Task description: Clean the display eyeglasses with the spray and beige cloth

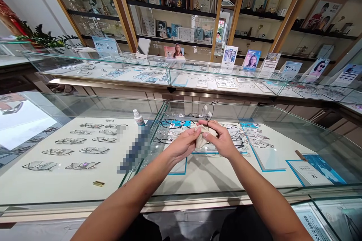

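Observation:
Above the glass display counter (215, 184), both hands meet around a beige cloth (201, 142). My left hand (183, 144) pinches the cloth from the left, thumb on top. From the other side, my right hand (222, 141) has its thumb on the cloth and its fingers closed around a pair of eyeglasses (208, 112). One lens with a white mark and part of the thin dark frame stick up above the fingers. The cloth and fingers hide the rest of the glasses. A white spray bottle (138, 118) stands on the counter to the left.
Rows of eyeglasses (94, 150) are laid out under the left glass, with more frames (258, 137) under the right. A gold-coloured tag (98, 183) lies near the front edge. Behind runs another glass counter (181, 90) with upright advertising cards (251, 60), before wall shelves (175, 7).

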### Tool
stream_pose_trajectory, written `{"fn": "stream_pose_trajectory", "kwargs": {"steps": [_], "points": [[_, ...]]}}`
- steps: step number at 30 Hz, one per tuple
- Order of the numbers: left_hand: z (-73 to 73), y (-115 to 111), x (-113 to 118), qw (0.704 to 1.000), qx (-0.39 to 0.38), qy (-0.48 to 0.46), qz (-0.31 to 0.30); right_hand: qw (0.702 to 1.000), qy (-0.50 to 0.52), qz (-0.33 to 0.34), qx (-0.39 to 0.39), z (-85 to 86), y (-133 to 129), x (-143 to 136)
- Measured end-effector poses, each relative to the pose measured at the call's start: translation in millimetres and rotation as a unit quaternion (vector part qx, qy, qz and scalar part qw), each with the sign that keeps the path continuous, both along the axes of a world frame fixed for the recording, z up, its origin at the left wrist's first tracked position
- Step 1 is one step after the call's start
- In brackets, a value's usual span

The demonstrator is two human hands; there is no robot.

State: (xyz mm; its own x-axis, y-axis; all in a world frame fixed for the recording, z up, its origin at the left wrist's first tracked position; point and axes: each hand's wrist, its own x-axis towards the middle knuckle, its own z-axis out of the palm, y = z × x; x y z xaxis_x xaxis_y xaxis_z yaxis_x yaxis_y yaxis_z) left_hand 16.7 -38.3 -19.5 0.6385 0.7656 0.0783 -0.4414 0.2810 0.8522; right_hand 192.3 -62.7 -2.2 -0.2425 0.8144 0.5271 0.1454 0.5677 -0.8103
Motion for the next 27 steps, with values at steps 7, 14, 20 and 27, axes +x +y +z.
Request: {"fn": "stream_pose_trajectory", "kwargs": {"steps": [7,14,20,27], "points": [[-1.5,-4.0,7.2,0.999,-0.008,-0.014,0.039,1.000,-0.014,0.006,0.020,0.8,-2.9,-3.1],[1.4,-6.1,3.9,0.995,0.046,0.043,0.076,0.998,0.057,-0.030,-0.021,-3.0,0.7,-2.9],[3.6,-8.9,2.4,0.991,0.078,0.078,0.081,0.987,0.135,-0.060,-0.066,-9.2,3.9,-6.2],[-2.4,-10.5,6.7,0.975,0.119,0.111,0.154,0.989,0.135,-0.047,-0.039,-13.8,5.2,-6.1]]}}
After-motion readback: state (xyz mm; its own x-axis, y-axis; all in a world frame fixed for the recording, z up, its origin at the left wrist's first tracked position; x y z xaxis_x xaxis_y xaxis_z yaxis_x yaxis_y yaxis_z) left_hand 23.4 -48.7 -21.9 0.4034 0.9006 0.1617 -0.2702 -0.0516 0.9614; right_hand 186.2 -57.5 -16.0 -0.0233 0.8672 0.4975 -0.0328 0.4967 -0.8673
